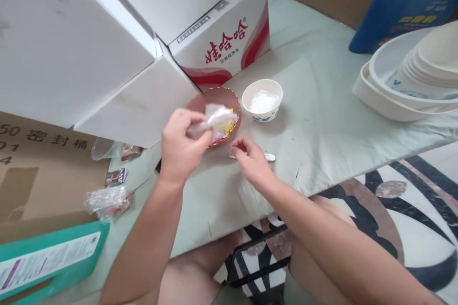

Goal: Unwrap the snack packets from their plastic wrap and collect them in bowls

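Note:
My left hand (186,138) pinches a small clear plastic bag (220,115) with something white in it, held over a reddish-brown bowl (234,97) with a wavy gold rim. Yellow and pink wrappers (226,129) lie in that bowl, partly hidden by the bag. My right hand (250,157) is closed just above the table, thumb and fingers together; whatever is between them is too small to name. A slim white item (270,157) lies under this hand, mostly covered by it. Right of the bowl, a paper bowl (262,115) holds crumpled clear plastic (264,101).
White cartons (229,43) are stacked behind the brown bowl. On the right stand white basins (379,100) with stacked paper bowls (425,76) and a blue package (390,9). At left lie plastic-wrapped packets (109,200), beside a cardboard box (53,176) and a green box (71,257).

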`<state>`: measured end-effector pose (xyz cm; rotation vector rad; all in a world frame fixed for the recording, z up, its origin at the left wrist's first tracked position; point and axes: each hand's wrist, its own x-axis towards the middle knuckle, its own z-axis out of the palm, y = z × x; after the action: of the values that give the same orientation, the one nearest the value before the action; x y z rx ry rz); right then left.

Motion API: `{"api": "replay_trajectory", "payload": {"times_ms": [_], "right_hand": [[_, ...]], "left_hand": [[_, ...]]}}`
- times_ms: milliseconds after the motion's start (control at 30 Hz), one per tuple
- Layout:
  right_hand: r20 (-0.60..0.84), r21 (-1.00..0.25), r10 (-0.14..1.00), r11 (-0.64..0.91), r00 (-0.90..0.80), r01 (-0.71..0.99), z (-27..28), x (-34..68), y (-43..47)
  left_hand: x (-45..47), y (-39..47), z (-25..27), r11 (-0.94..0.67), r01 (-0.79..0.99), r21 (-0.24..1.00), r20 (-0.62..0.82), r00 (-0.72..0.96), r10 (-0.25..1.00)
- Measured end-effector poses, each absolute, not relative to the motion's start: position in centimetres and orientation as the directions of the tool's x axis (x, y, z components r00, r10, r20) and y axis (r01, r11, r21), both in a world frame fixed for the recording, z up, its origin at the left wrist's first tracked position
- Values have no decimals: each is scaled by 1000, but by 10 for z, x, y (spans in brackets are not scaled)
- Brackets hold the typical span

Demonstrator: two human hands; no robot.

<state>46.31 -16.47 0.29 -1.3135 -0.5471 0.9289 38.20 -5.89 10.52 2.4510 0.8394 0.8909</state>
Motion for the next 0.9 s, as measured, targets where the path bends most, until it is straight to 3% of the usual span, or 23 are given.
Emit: {"api": "replay_trajectory", "payload": {"times_ms": [33, 100, 233, 333, 400, 600, 800, 900], "right_hand": [[-153, -967, 841, -19, 519, -255, 3, 463, -163], [-123, -977, 873, -24, 472, -211, 4, 462, -162], [-103, -987, 901, -41, 422, -153, 6, 462, -165], [-120, -986, 909, -61, 400, -157, 9, 464, -168], [-124, -985, 912, -65, 391, -162, 10, 467, -169], [-76, -988, 921, -19, 383, -151, 11, 469, -169], [-57, -988, 917, 4, 394, -152, 8, 467, -168], [-37, -991, 923, 14, 384, -130, 8, 465, -167]], "left_hand": [[408, -54, 109, -811, 375, 449, 484, 661, 573], [460, -46, 108, -879, 357, 316, 392, 794, 464], [537, -39, 99, -869, 484, 101, -157, 870, 466], [565, -36, 104, -807, 579, 112, -545, 715, 437], [577, -31, 110, -736, 658, 158, -656, 627, 419], [611, -11, 96, -793, 586, 164, -738, 607, 296], [623, -33, 59, -938, 335, -90, -675, 672, 305], [619, -45, 65, -927, 367, -75, -660, 678, 322]]}}
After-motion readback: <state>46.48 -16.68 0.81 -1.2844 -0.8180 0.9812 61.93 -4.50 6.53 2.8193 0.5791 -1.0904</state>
